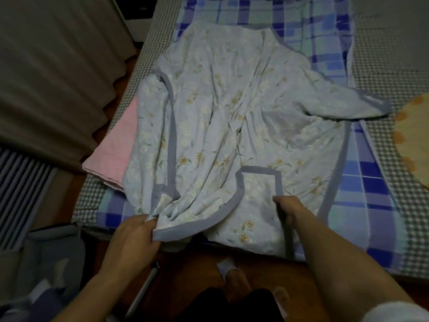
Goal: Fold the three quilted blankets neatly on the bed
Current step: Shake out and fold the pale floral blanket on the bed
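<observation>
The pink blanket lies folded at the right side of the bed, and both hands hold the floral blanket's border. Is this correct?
Not quite. The head view shows the pink blanket at the left side. The left hand and right hand do hold the floral blanket.

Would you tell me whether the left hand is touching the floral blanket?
Touching: the head view shows the left hand pinching the floral blanket's grey border.
</observation>
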